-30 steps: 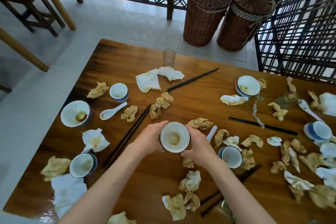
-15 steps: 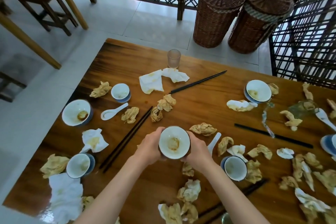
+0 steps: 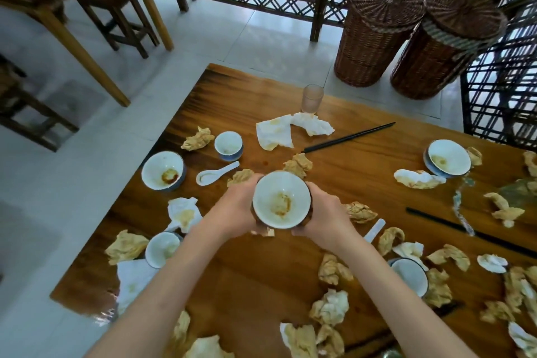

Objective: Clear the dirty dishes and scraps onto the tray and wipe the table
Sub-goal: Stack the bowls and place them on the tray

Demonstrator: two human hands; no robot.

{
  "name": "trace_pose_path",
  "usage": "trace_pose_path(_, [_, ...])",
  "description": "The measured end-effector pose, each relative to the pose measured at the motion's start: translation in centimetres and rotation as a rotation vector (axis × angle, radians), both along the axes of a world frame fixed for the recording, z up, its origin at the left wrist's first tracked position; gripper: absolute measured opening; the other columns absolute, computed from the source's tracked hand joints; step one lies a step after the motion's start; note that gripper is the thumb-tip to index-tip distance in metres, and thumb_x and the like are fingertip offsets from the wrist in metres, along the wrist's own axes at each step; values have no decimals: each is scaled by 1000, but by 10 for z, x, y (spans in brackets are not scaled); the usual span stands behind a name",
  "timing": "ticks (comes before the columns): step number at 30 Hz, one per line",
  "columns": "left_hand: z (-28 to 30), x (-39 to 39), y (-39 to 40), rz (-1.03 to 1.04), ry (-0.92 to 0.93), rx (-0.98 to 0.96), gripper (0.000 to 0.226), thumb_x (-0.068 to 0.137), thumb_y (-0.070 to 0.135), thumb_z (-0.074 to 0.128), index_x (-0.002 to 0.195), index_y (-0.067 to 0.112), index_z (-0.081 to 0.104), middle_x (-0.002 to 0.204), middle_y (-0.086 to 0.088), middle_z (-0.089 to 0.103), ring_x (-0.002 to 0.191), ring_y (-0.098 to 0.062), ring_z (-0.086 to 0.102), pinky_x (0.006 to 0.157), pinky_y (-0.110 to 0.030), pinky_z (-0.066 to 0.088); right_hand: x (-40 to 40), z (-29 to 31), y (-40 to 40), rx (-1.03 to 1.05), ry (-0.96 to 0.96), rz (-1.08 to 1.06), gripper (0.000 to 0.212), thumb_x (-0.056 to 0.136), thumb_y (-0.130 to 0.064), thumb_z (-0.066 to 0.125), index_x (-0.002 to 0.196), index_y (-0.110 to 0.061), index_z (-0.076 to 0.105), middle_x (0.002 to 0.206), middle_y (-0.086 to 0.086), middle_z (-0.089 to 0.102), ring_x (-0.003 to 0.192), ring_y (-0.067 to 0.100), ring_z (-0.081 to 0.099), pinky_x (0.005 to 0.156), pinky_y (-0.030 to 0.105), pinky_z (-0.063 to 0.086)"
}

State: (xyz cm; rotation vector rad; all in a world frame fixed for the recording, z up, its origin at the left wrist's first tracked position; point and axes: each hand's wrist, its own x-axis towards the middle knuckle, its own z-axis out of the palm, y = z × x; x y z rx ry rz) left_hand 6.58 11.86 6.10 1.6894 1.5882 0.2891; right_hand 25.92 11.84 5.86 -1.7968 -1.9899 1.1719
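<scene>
Clearing begins: I hold one stained bowl [image 3: 280, 203] at frame centre, above the littered desk [image 3: 363, 171].
Left hand [image 3: 232, 209] and right hand [image 3: 325, 216] each grip its sides; no tray visible, so finding it comes next.

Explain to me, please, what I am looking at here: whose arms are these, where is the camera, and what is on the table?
No machine here: a person wears one camera on the head, looking down at their own bare arms. The left hand and right hand together hold a dirty white ceramic bowl. On the brown wooden table lie more white bowls, crumpled stained paper napkins, a white ceramic spoon, black chopsticks and a clear drinking glass. No tray is visible.
</scene>
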Motion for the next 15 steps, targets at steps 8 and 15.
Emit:
trace_pose_path(8, [29, -120, 21, -29, 60, 31, 87, 49, 26, 89, 123, 32, 43, 101, 17, 54, 97, -8, 51, 81, -29, 42, -118, 20, 19, 4, 47, 6, 80, 56, -17, 87, 125, -21, 46, 114, -2, 61, 109, 20, 55, 86, 36, 50])
trace_pose_path(15, [12, -221, 56, -108, 110, 14, 85, 45, 18, 91, 118, 25, 49, 105, 8, 60, 95, -12, 53, 78, -27, 43, -224, 1, 38, -3, 19, -52, 75, 56, -24, 86, 121, -20, 49, 110, -5, 62, 97, 13, 53, 69, 16, 38])
